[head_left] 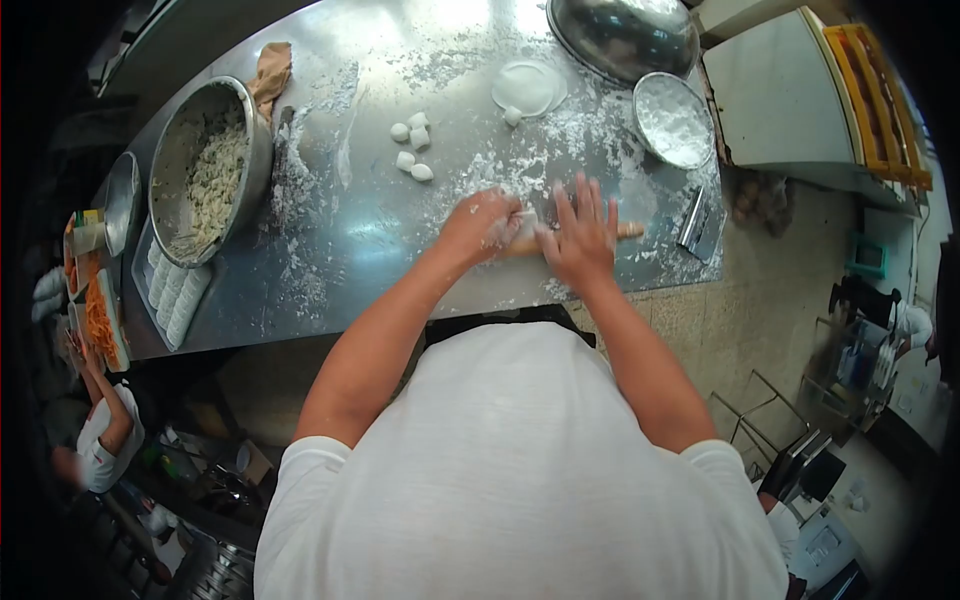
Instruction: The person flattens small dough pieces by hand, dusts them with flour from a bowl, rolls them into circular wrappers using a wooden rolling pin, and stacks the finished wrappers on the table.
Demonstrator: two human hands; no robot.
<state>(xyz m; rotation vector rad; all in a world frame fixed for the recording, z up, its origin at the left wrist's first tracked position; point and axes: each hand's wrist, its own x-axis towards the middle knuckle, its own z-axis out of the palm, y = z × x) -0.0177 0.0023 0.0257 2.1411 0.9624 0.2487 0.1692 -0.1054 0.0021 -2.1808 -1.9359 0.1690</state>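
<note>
My right hand (580, 238) lies with fingers stretched out and its palm over a wooden rolling pin (629, 230), hiding the pin's middle. Just left of it, my left hand (482, 224) is closed at the edge of a small pale piece of dough (527, 219), partly hidden between the hands. Beyond them sit several small dough lumps (405, 160) on the floured steel table (330, 255). Farther back, thin round dough wrappers (528, 86) lie overlapped, with a single dough lump (513, 116) at their near edge.
A large steel bowl (262, 150) of crumbly filling stands left, beside a tray of pale rolls (178, 297). At right are a flour bowl (674, 120), a metal scraper (695, 220) and an overturned steel bowl (630, 40). A co-worker's arm (112, 405) reaches toward shredded orange food at far left.
</note>
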